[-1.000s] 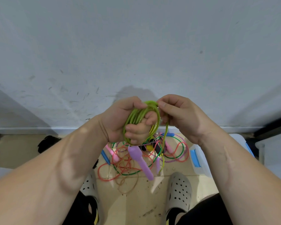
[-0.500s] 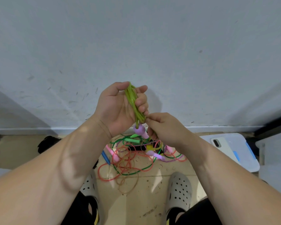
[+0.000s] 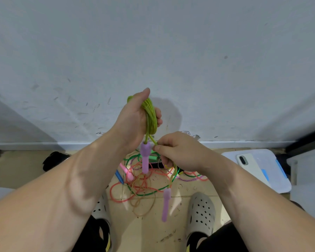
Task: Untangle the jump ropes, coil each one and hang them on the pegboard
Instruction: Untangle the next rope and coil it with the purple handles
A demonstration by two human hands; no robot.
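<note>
**Coil lifted, second handle dropped low**

Since half a second ago the left hand (image 3: 135, 120) has risen with its coil, and the second purple handle (image 3: 166, 204) has fallen from beside the right hand (image 3: 180, 153) to dangle well below it.

The left hand's fingers and thumb are curled round the green jump rope (image 3: 150, 113), holding it as a tight bundle of loops. The right hand, just below and to the right of the left, pinches a strand that runs off the bottom of the coil between thumb and forefinger, its other fingers curled. One purple handle (image 3: 145, 157) hangs straight down under the left hand, between the two hands.

Beneath both hands a tangle of ropes (image 3: 144, 180) in orange, green, pink and purple lies on the floor (image 3: 153, 230). Nearer than the tangle are two grey clogs (image 3: 201, 210). Right of the right hand a phone (image 3: 247, 164) lies on a white lid (image 3: 278, 182). Beyond the hands stands a scuffed grey wall (image 3: 153, 51).
</note>
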